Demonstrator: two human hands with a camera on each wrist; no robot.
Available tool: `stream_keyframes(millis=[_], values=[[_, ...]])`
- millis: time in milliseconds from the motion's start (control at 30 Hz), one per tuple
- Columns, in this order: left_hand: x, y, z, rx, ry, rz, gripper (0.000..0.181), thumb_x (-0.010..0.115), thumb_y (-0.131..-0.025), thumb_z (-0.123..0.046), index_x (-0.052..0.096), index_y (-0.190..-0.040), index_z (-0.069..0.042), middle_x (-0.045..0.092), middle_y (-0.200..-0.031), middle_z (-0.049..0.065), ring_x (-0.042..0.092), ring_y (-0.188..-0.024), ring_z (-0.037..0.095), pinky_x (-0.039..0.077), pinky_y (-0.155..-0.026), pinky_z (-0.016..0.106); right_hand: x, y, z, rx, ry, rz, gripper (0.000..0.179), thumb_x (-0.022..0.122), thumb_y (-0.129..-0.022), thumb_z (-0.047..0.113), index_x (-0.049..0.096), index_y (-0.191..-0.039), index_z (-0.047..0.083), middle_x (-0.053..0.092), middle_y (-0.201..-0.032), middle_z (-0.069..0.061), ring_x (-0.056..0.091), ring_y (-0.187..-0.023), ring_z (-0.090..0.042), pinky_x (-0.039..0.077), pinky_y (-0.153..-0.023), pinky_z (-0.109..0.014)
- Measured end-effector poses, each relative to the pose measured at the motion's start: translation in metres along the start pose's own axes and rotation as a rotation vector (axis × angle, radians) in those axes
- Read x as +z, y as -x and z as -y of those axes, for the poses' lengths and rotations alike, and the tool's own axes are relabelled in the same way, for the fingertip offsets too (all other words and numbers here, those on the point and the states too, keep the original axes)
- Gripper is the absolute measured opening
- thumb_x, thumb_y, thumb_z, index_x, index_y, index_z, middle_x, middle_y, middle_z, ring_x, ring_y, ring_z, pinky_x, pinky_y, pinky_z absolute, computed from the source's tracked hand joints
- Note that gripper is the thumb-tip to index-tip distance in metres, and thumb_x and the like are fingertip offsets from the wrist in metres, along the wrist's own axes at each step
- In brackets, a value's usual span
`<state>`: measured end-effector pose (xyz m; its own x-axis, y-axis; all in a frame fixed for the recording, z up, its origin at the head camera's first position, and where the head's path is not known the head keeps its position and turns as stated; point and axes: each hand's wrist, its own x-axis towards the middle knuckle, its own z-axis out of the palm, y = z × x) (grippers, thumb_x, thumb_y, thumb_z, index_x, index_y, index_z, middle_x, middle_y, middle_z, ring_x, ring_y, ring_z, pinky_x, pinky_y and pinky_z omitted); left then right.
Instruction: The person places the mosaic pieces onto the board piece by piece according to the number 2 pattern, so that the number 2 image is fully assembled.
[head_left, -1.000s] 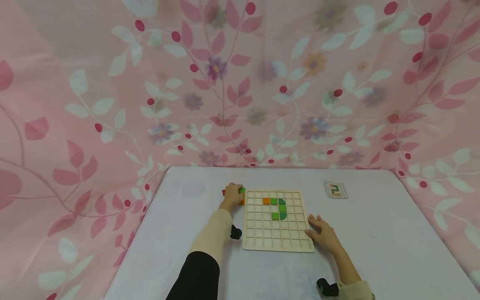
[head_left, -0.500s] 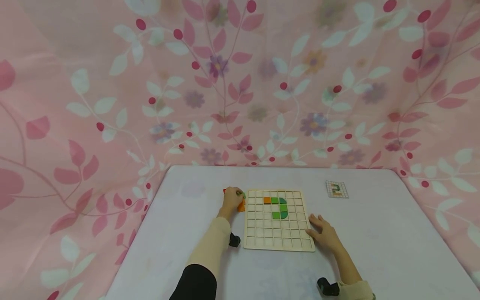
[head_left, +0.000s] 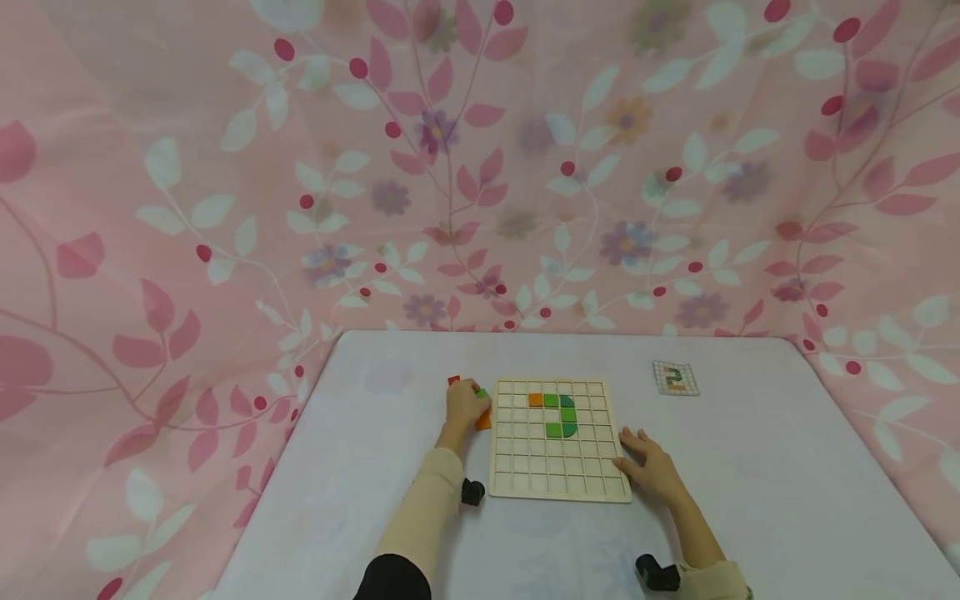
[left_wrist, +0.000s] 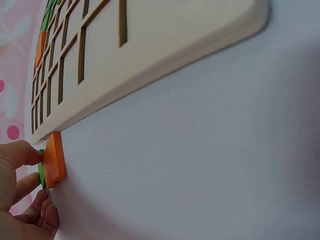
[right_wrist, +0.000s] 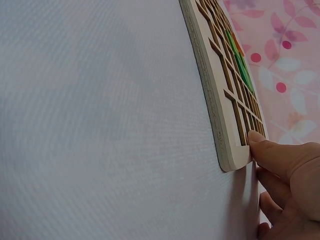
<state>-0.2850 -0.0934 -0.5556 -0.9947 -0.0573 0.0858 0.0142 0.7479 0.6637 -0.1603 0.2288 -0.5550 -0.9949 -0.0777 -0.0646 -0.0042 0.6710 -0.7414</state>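
Observation:
Left of the wooden grid board (head_left: 555,467), my left hand (head_left: 463,408) pinches a small green tile (left_wrist: 41,170) between thumb and finger. An orange tile (left_wrist: 54,160) lies right against that green one, close to the board's edge. A bit of red tile (head_left: 453,380) shows behind the hand, whose fingers hide part of this loose group. Set into the grid are an orange square (head_left: 535,400) and several green pieces (head_left: 567,414), some with a rounded side. At the board's right edge, my right hand (head_left: 651,468) rests its thumb on the rim, fingers loosely extended beside it.
A small gridded pattern card (head_left: 676,378) lies at the back right of the white table (head_left: 780,500). Black wrist-worn devices (head_left: 657,573) sit by both forearms. A pink floral cloth (head_left: 480,167) hangs behind the table.
My left hand has drawn slightly back toward me at the loose tiles, after its fingers shifted among them. The right hand stays on the board's edge, and the tiles in the grid are unchanged.

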Motion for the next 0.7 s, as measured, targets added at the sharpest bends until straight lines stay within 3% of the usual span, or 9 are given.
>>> stream_keyframes(millis=[267, 433, 600, 700], values=[[0.001, 0.003, 0.007, -0.044, 0.011, -0.026, 0.024, 0.072, -0.070, -0.008, 0.065, -0.089, 0.005, 0.054, -0.089, 0.017, 0.050, -0.086, 0.029, 0.048, -0.069, 0.035, 0.002, -0.003, -0.002, 0.001, 0.013, 0.000, 0.055, 0.066, -0.086, 0.014, 0.045, -0.131, -0.010, 0.038, -0.140, -0.024, 0.022, -0.134, -0.049, 0.019, -0.106, -0.060], [-0.002, 0.006, 0.008, -0.069, 0.091, -0.041, 0.026, 0.071, -0.067, -0.002, 0.065, -0.090, 0.009, 0.056, -0.093, 0.019, 0.052, -0.088, 0.031, 0.050, -0.073, 0.038, 0.001, -0.003, -0.001, 0.009, 0.004, 0.012, 0.055, 0.066, -0.086, 0.014, 0.045, -0.131, -0.010, 0.037, -0.141, -0.024, 0.021, -0.134, -0.048, 0.018, -0.106, -0.060], [-0.003, 0.012, 0.015, -0.005, 0.193, -0.082, 0.032, 0.065, -0.071, 0.005, 0.064, -0.102, 0.013, 0.059, -0.093, 0.020, 0.055, -0.088, 0.031, 0.050, -0.079, 0.041, 0.002, -0.002, -0.004, -0.004, 0.005, 0.005, 0.055, 0.066, -0.086, 0.014, 0.045, -0.131, -0.011, 0.038, -0.140, -0.024, 0.022, -0.133, -0.049, 0.019, -0.106, -0.060], [-0.005, 0.017, 0.019, 0.066, 0.245, -0.114, 0.033, 0.064, -0.071, 0.005, 0.063, -0.103, 0.013, 0.060, -0.089, 0.021, 0.055, -0.083, 0.032, 0.049, -0.076, 0.040, 0.002, -0.002, -0.006, -0.009, 0.004, 0.000, 0.055, 0.066, -0.086, 0.014, 0.045, -0.131, -0.011, 0.038, -0.139, -0.024, 0.022, -0.133, -0.049, 0.019, -0.105, -0.061]])
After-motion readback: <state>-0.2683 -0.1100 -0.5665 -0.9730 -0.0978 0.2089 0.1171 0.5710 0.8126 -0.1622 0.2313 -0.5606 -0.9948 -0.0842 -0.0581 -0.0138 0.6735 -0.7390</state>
